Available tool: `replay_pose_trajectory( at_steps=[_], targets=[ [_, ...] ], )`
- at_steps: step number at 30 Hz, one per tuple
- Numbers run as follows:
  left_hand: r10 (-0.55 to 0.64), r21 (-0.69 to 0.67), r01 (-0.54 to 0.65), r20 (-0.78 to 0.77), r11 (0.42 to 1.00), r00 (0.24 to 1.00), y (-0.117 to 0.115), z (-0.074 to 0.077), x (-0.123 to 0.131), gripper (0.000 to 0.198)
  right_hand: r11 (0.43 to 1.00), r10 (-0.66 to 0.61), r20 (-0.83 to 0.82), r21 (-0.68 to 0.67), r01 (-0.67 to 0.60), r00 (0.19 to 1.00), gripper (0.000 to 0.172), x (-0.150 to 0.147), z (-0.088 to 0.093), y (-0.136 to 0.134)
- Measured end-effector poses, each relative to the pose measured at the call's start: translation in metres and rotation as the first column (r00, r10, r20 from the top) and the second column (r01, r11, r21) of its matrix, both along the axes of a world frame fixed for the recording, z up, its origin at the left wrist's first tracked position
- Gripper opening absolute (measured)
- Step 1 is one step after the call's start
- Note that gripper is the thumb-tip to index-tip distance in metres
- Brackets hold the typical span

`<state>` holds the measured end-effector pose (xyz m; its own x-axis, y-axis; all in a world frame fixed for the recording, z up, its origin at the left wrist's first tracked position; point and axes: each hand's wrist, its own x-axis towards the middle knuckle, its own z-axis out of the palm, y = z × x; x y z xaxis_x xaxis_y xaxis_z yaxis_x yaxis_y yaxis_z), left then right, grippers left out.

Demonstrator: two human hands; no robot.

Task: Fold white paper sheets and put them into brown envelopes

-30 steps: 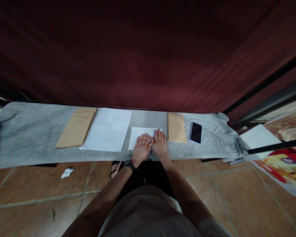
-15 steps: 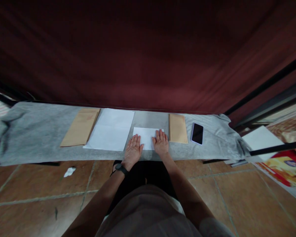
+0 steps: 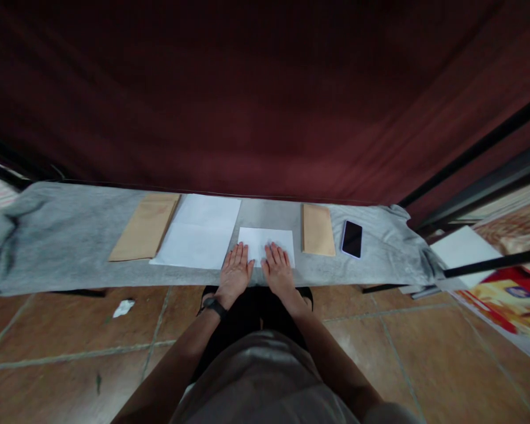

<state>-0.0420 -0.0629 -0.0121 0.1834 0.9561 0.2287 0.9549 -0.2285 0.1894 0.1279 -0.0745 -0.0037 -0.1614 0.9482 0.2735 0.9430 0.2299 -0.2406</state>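
A grey cloth (image 3: pixel 62 235) covered the long work surface from end to end, with a dark red curtain (image 3: pixel 265 94) hanging behind it. On the left part of the cloth lay a large brown envelope (image 3: pixel 145 227), flat and slightly angled. Just beside it, to the right, lay a large white sheet (image 3: pixel 198 231); whether their edges touched could not be determined. On the tiled floor below this area lay a small crumpled scrap (image 3: pixel 123 307).

The left hand (image 3: pixel 235 274), with a black watch (image 3: pixel 212 305) on its wrist, rested palm down on the cloth with the fingers extended and gripping nothing. Its fingertips reached the near left corner of the small white paper (image 3: pixel 271 238). This paper lay flat at the centre of the cloth, between the large white sheet and the small brown envelope. The right hand (image 3: pixel 277 272) was likewise spread flat with nothing held, and its fingers pressed on the near edge of the small white paper.

The small brown envelope (image 3: pixel 318 229) lay upright just right of that paper, apart from it. Further right lay a phone (image 3: pixel 352 239), screen dark. Beyond the end of the cloth, a white board (image 3: pixel 461 247) sat under a black bar (image 3: pixel 494 262), with a colourful poster (image 3: pixel 512 306) on the floor.
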Motion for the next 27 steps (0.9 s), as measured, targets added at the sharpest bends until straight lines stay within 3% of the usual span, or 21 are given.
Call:
replay_pose_trajectory(
  at_steps=[5,27],
  targets=[
    [-0.008,0.016,0.008,0.001,1.0,1.0,-0.001,0.001,-0.001,0.061,1.0,0.02,0.021,-0.005,-0.02,1.0,0.049,0.005,-0.001,-0.016],
    [-0.052,0.025,0.051,0.04,0.998,0.998,-0.025,0.008,-0.014,0.057,0.996,-0.085,0.044,0.019,0.085,0.995,0.056,0.052,-0.011,-0.034]
  ],
)
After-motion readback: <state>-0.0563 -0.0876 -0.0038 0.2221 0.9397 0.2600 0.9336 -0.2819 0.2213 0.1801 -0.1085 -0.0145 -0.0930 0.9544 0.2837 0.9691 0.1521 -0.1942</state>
